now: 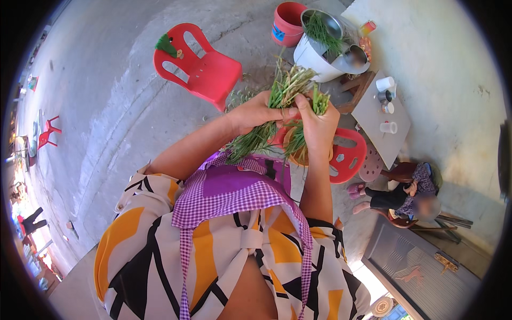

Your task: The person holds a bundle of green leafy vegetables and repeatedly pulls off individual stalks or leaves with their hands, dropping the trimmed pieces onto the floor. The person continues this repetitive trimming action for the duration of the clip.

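My left hand [258,114] is closed around a large bunch of thin leafy green stalks [294,82], whose pale root ends point away from me. The dark green tips hang down over my apron [240,188]. A smaller bunch of cut stalks [321,102] is in my right hand [323,122], its leafy ends trailing below the palm. Both thumbs meet close together between the two bunches. Beneath the right wrist, a brown round basket [299,158] is partly hidden. Loose greens [242,98] lie on the floor beyond my left wrist.
A red plastic chair [218,74] stands ahead, another [349,156] by my right forearm. Beyond are a red bucket [287,24] and a white tub [310,60] with greens [322,34]. Cups [385,83] stand on a low table [374,108]. A person [404,190] sits at right.
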